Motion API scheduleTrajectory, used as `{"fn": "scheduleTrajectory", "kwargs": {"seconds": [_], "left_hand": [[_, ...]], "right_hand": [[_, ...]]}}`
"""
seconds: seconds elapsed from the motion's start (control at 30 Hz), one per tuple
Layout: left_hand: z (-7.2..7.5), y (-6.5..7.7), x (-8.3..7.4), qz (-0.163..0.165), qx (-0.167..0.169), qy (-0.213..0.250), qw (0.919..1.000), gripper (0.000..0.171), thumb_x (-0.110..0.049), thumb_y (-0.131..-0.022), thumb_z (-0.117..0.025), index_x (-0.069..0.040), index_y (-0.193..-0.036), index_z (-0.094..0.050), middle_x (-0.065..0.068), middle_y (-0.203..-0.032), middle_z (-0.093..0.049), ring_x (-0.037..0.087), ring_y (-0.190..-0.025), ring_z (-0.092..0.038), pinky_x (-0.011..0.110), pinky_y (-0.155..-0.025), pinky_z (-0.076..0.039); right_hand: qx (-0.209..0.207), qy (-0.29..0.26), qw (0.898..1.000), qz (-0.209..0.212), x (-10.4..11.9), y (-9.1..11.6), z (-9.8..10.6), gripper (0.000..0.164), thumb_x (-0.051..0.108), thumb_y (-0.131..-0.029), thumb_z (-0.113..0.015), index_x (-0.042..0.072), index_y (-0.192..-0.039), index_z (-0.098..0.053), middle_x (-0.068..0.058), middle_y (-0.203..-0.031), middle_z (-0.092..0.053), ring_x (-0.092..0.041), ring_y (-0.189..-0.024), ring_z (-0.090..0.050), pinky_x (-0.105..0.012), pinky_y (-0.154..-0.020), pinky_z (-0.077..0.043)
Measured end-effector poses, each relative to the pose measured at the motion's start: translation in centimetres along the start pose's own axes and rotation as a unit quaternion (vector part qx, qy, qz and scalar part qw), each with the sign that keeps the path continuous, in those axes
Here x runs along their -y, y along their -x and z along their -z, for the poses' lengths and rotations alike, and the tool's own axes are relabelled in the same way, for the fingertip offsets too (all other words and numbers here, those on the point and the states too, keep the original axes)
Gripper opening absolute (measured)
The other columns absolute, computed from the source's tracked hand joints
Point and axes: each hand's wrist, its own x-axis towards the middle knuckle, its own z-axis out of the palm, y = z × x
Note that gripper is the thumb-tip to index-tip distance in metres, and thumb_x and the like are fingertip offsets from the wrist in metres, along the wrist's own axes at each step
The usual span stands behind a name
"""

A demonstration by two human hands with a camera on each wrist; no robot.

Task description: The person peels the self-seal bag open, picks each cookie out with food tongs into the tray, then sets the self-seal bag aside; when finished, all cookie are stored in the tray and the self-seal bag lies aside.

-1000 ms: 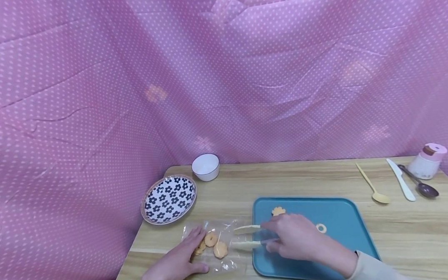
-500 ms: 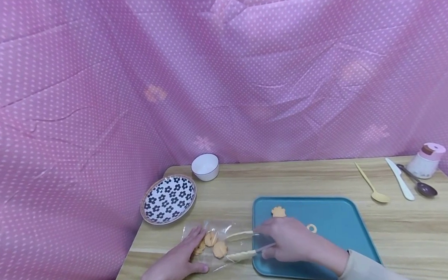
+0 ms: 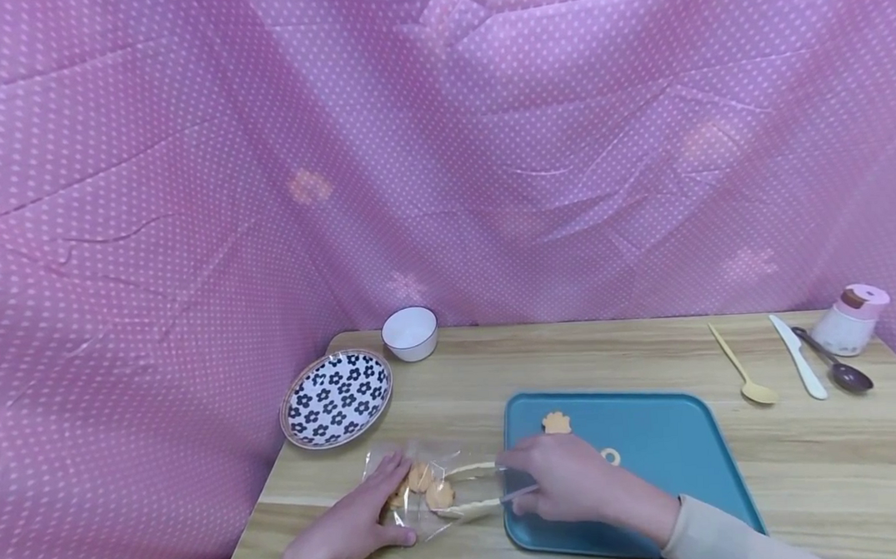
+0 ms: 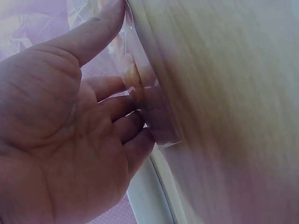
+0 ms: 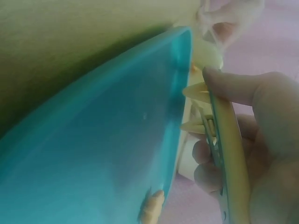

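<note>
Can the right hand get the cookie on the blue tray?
Probably yes: the cookie lies in the open on the tray, just beyond the right hand. But that hand is busy holding tongs.

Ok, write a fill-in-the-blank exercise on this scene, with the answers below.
The right hand holds pale yellow ____.
The round golden cookies beside the left hand lie inside a clear plastic ____.
The white plate with black flowers lies to the ____ of the blue rectangular tray.
Between the pale yellow spoon and the brown spoon lies a white ____.

Missing words: tongs; bag; left; knife.
</note>
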Motion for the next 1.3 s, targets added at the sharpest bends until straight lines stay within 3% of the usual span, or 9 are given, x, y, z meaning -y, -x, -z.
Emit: {"fn": "scheduleTrajectory", "kwargs": {"seconds": [0.3,0.67,0.8,0.93,1.3], "left_hand": [[-0.1,-0.1,-0.1,0.000,-0.004,-0.005,1.0000,0.107,-0.060,-0.078,-0.075,-0.018,-0.162,-0.024,0.009,-0.173,-0.014,0.036,-0.160,-0.016,0.065,-0.126,-0.019],[0.0,0.0,-0.1,0.011,0.002,0.004,0.9999,0.107,-0.059,-0.078,-0.076,-0.019,-0.162,-0.025,0.007,-0.173,-0.014,0.037,-0.160,-0.015,0.066,-0.126,-0.017],[0.0,0.0,-0.2,0.008,0.004,0.001,1.0000,0.107,-0.058,-0.078,-0.076,-0.017,-0.162,-0.025,0.009,-0.173,-0.015,0.038,-0.160,-0.016,0.067,-0.125,-0.017],[0.0,0.1,-0.3,0.007,0.003,0.002,1.0000,0.107,-0.057,-0.078,-0.077,-0.015,-0.162,-0.025,0.010,-0.173,-0.015,0.038,-0.160,-0.015,0.067,-0.125,-0.017],[-0.1,0.1,-0.3,0.004,0.001,-0.001,1.0000,0.108,-0.058,-0.077,-0.076,-0.013,-0.161,-0.026,0.012,-0.172,-0.016,0.040,-0.159,-0.016,0.067,-0.125,-0.017]], "right_hand": [[-0.021,0.003,0.999,-0.025,-1.1,1.7,1.3,0.050,0.041,-0.081,-0.079,0.022,-0.127,-0.071,0.008,-0.120,-0.075,-0.012,-0.108,-0.073,-0.038,-0.086,-0.064],[-0.074,0.033,0.990,-0.117,-6.3,8.0,4.5,0.052,0.043,-0.081,-0.082,0.022,-0.127,-0.072,0.005,-0.123,-0.076,-0.018,-0.113,-0.073,-0.043,-0.093,-0.063],[-0.095,0.038,0.985,-0.141,-8.0,10.5,5.1,0.054,0.041,-0.078,-0.085,0.020,-0.126,-0.072,0.004,-0.120,-0.077,-0.021,-0.110,-0.074,-0.045,-0.090,-0.063],[-0.090,0.032,0.981,-0.166,-9.7,12.5,5.7,0.056,0.042,-0.078,-0.085,0.018,-0.126,-0.072,0.002,-0.117,-0.077,-0.023,-0.106,-0.075,-0.046,-0.085,-0.063],[-0.080,0.054,0.973,-0.208,-12.7,15.9,5.7,0.060,0.050,-0.075,-0.085,0.016,-0.123,-0.073,0.000,-0.110,-0.079,-0.019,-0.098,-0.074,-0.044,-0.075,-0.062]]}}
